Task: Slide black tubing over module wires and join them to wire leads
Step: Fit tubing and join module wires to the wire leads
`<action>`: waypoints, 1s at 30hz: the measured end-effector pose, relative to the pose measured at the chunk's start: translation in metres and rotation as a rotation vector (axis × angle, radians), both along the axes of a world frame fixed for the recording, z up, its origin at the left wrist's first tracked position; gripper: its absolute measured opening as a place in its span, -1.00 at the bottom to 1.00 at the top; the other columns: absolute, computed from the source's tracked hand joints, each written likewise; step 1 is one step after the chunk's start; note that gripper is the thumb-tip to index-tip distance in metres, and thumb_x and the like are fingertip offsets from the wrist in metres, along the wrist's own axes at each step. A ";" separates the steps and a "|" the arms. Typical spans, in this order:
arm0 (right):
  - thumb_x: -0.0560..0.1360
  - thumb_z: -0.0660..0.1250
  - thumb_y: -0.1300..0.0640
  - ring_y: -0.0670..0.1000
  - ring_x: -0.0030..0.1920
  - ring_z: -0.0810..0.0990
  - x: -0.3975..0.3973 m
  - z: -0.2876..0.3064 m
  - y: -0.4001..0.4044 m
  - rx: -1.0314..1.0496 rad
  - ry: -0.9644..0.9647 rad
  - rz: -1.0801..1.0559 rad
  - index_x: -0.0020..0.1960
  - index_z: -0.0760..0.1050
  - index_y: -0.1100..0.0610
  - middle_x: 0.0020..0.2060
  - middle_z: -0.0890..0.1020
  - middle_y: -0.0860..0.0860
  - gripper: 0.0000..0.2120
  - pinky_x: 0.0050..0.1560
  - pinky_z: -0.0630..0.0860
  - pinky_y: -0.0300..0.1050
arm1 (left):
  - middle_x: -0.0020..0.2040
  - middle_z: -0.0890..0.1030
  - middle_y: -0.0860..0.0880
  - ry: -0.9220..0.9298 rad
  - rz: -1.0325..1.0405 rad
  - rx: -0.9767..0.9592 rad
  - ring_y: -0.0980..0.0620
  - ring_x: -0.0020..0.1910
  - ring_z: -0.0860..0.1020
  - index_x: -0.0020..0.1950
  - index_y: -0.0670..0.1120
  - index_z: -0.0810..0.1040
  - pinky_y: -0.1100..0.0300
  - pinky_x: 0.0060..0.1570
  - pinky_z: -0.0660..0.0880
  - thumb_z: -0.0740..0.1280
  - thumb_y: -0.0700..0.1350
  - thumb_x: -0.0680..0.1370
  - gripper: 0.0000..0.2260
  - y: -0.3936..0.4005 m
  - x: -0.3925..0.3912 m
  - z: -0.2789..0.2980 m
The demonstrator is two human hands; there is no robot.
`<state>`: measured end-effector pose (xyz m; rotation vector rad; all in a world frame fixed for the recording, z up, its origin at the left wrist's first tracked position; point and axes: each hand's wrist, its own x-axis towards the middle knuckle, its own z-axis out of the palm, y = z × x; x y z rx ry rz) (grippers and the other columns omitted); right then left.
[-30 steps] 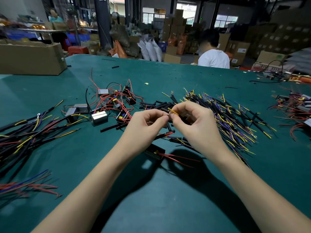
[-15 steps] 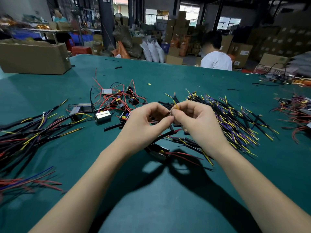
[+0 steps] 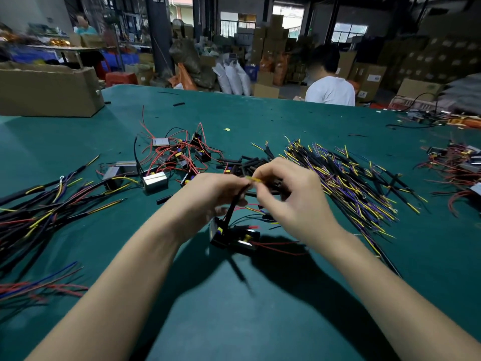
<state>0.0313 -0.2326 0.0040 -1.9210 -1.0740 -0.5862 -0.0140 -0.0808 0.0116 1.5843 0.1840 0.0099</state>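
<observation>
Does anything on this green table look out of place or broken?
Nothing looks damaged. A few short black tubing pieces lie stray near the table's far edge, away from the main tubing pile.

Light falls from above and slightly ahead, bright enough to show the wire colours plainly on the green felt-covered bench (image 3: 260, 321). Both bare forearms throw broad, soft-edged dark shadows toward the near edge, and the small black module with red wires (image 3: 234, 238) adds a thin streak of shadow under it. The pale windows at the back of the hall (image 3: 350, 31) are blown out to white, while the stacked cardboard boxes around them sit in gloom. Motion blur smears the fingers (image 3: 263, 175) of both hands. The wide lens bows the bench's far edge, and the corners look soft and stretched.
</observation>
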 end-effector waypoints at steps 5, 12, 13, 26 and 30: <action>0.46 0.33 0.25 -0.11 -0.23 0.51 0.002 -0.007 0.002 -0.011 0.006 -0.066 -0.13 0.56 0.15 -0.25 0.56 -0.08 -0.96 -0.17 0.48 -0.17 | -0.32 0.61 -0.01 -0.179 0.082 0.163 0.14 -0.35 0.56 -0.21 -0.08 0.61 0.29 -0.26 0.40 0.35 -0.16 0.53 -0.87 -0.003 -0.002 -0.001; 0.49 0.35 0.22 -0.19 -0.40 0.45 0.006 0.000 0.003 0.137 0.426 -0.055 -0.25 0.56 0.03 -0.44 0.55 -0.14 -0.83 -0.30 0.41 -0.28 | -0.20 0.66 -0.02 -0.628 0.196 0.672 0.14 -0.21 0.59 -0.11 -0.13 0.65 0.34 -0.09 0.49 0.39 -0.26 0.47 -0.93 -0.012 -0.002 -0.011; 0.49 0.36 0.23 -0.20 -0.41 0.45 0.006 0.001 0.003 0.135 0.434 -0.053 -0.25 0.56 0.03 -0.45 0.55 -0.15 -0.83 -0.30 0.40 -0.31 | -0.19 0.65 -0.03 -0.641 0.192 0.700 0.16 -0.21 0.57 -0.11 -0.12 0.64 0.38 -0.09 0.46 0.39 -0.27 0.47 -0.93 -0.012 -0.002 -0.012; 0.48 0.33 0.24 -0.02 -0.18 0.54 0.003 -0.005 -0.004 -0.131 -0.176 -0.112 -0.10 0.55 0.15 -0.20 0.56 -0.05 -0.97 -0.27 0.52 0.05 | -0.07 0.67 0.02 -0.121 -0.125 0.067 0.14 0.03 0.56 -0.04 -0.12 0.66 0.19 0.15 0.41 0.34 -0.16 0.54 -0.89 0.004 -0.005 -0.007; 0.48 0.36 0.26 -0.16 -0.34 0.47 0.007 0.003 -0.004 -0.039 0.187 -0.114 -0.16 0.57 0.12 -0.34 0.56 -0.10 -0.92 -0.27 0.41 -0.25 | -0.04 0.57 0.01 -0.506 0.163 0.717 0.05 0.07 0.52 -0.06 0.03 0.67 -0.06 0.21 0.37 0.45 -0.06 0.46 -0.92 -0.006 0.001 -0.014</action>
